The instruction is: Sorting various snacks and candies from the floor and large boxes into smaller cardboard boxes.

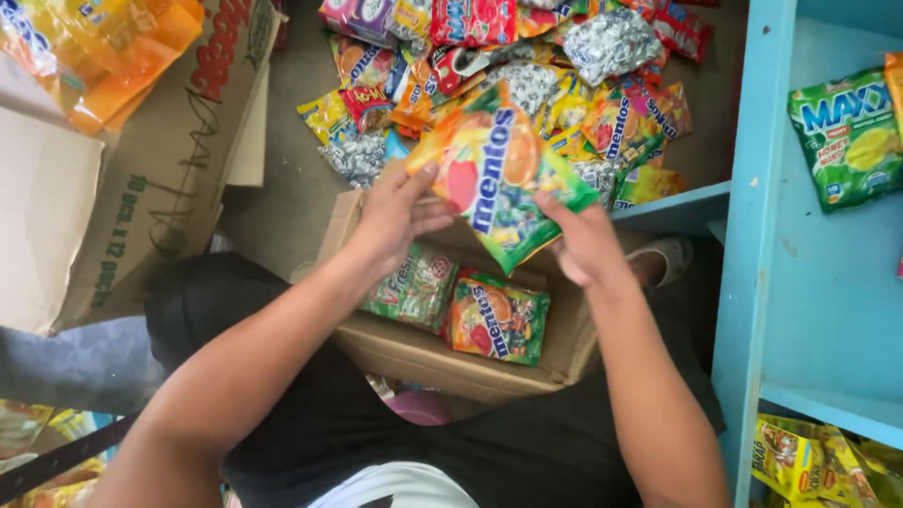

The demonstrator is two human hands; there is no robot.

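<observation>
A green and orange candy bag (494,179) with fruit pictures hangs tilted above an open cardboard box (414,353). My left hand (395,221) grips the bag's left edge and my right hand (583,245) grips its lower right corner. Inside the box lie two more candy bags, a greenish one (414,287) with red and white sweets on it and an orange-green one (499,318) like the held bag. The box rests on my lap, against my black clothing.
A pile of several bright candy bags (536,75) covers the floor beyond the box. A large flattened cardboard carton (160,179) lies left with orange packets (103,47) on it. A blue shelf unit (757,235) at right holds a green snack packet (847,136) and yellow packets (809,461) below.
</observation>
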